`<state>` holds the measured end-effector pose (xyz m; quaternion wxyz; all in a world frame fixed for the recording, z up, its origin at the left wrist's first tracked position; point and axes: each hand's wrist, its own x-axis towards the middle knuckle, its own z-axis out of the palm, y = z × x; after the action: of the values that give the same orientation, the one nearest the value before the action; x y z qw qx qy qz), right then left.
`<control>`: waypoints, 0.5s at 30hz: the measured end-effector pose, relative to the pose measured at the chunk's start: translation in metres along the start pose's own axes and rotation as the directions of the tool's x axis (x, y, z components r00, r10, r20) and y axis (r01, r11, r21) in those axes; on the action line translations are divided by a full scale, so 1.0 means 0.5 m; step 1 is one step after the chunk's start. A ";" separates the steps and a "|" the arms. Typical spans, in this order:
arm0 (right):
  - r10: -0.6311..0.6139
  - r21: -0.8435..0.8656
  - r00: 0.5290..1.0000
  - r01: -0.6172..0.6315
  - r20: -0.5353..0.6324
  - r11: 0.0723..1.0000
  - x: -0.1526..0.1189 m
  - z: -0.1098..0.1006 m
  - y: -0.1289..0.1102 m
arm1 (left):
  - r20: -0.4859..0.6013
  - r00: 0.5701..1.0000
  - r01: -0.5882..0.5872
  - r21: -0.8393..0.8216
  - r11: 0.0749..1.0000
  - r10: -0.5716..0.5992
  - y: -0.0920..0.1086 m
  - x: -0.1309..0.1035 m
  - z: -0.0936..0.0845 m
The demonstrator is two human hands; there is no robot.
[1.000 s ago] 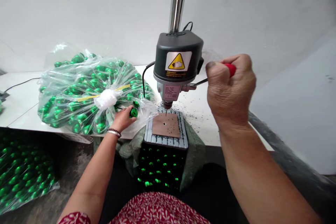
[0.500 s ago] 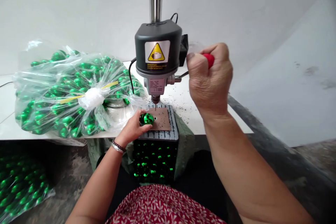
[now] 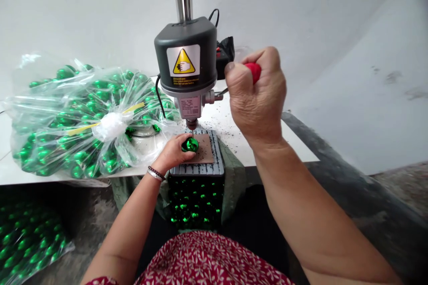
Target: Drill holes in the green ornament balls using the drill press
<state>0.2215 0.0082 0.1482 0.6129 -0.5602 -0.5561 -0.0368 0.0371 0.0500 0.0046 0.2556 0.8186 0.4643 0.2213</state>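
Observation:
A small drill press (image 3: 187, 58) with a yellow warning label stands in front of me. My right hand (image 3: 257, 93) is wrapped round the red knob (image 3: 254, 72) of its feed lever. Between the thumb and fingers of my left hand (image 3: 175, 151) is a shiny green bauble (image 3: 191, 144), held over the brown board (image 3: 206, 149) on the ribbed grey base (image 3: 216, 167). The thin drill bit (image 3: 193, 134) points down at the top of the bauble; whether they touch I cannot tell. Dark shavings lie around the board.
A tied clear plastic bag of green baubles (image 3: 83, 120) fills the left of the white table (image 3: 240, 142). More baubles (image 3: 197, 200) sit below the table's front edge, with green cloth (image 3: 234, 178) beside them. Another bag of baubles (image 3: 30, 231) is on the floor at left.
My left hand has moved the bauble across the board to beneath the drill bit, covering the board's hole. My right hand keeps its grip on the knob. The whole view has shifted slightly.

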 end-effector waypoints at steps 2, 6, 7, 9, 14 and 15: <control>0.008 0.010 1.000 -0.008 -0.006 1.000 0.000 0.000 -0.002 | 0.024 0.999 -0.025 0.031 0.999 0.024 0.001 0.009 -0.002; 0.005 0.027 1.000 -0.004 -0.017 1.000 -0.002 0.000 -0.001 | 0.081 0.996 -0.043 -0.032 0.999 0.046 0.003 0.021 -0.005; 0.000 0.026 1.000 0.000 -0.016 1.000 -0.003 0.000 0.000 | 0.092 0.994 -0.042 -0.081 0.996 0.050 0.004 0.021 -0.004; -0.008 0.023 1.000 0.008 -0.024 1.000 -0.007 0.001 0.001 | 0.091 0.995 -0.017 -0.191 0.982 0.035 0.006 0.017 0.001; 0.005 0.012 0.998 -0.004 -0.065 1.000 -0.015 0.000 0.000 | -0.010 0.987 0.149 -0.357 0.922 -0.163 0.018 0.000 0.032; 0.006 0.017 0.998 -0.005 -0.065 1.000 -0.016 -0.001 -0.001 | -0.029 0.982 0.164 -0.365 0.916 -0.187 0.019 -0.002 0.037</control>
<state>0.2184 0.0031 0.1429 0.6355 -0.5550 -0.5346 -0.0485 0.0542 0.0411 -0.0039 0.4057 0.7054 0.4949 0.3047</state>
